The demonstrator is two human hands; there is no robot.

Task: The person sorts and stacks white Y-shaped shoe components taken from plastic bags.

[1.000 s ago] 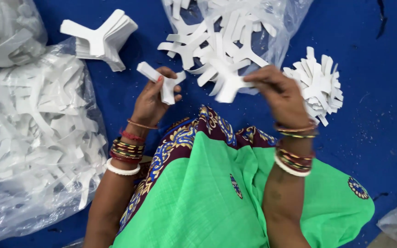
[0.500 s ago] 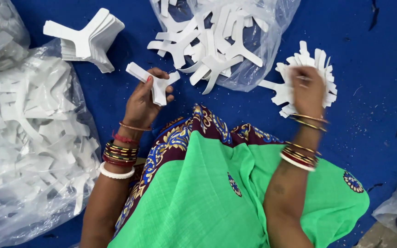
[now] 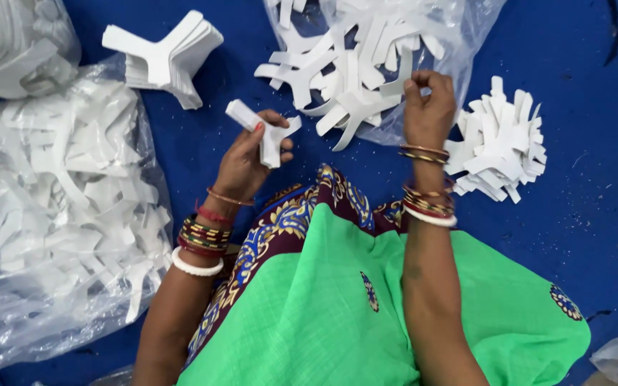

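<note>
White Y-shaped cutouts (image 3: 270, 132), a small stack of them, are sitting in the left hand (image 3: 248, 161), just left of the middle of the view. The thumb and fingers are curling around the stack's stem and pinching it, with two arms of the Y sticking out past the fingertips toward 11 and 2 o'clock.

The right hand (image 3: 429, 107) is reaching up at about 1 o'clock from the lap, its fingertips pressed together on the edge of one loose white piece (image 3: 395, 84) at the mouth of a clear plastic bag (image 3: 459, 28). That bag is lying open at 12 o'clock and is spilling more of the same white shapes toward the lap. Whether the piece is lifting clear of the heap, I cannot tell.

Just to the right of the right wrist, at 3 o'clock, a fanned pile of cutouts (image 3: 498, 143) is resting on the blue floor covering (image 3: 588, 214). At 11 o'clock a neat squared stack (image 3: 166, 57) is lying apart from both hands. A big clear bag (image 3: 51, 214) stuffed with the white pieces is filling the 9 o'clock side, and another bag (image 3: 16, 43) is showing in the top left corner.

Both wrists are wearing bangles, and a green cloth with a patterned border (image 3: 337, 300) is covering the lap at 6 o'clock.
</note>
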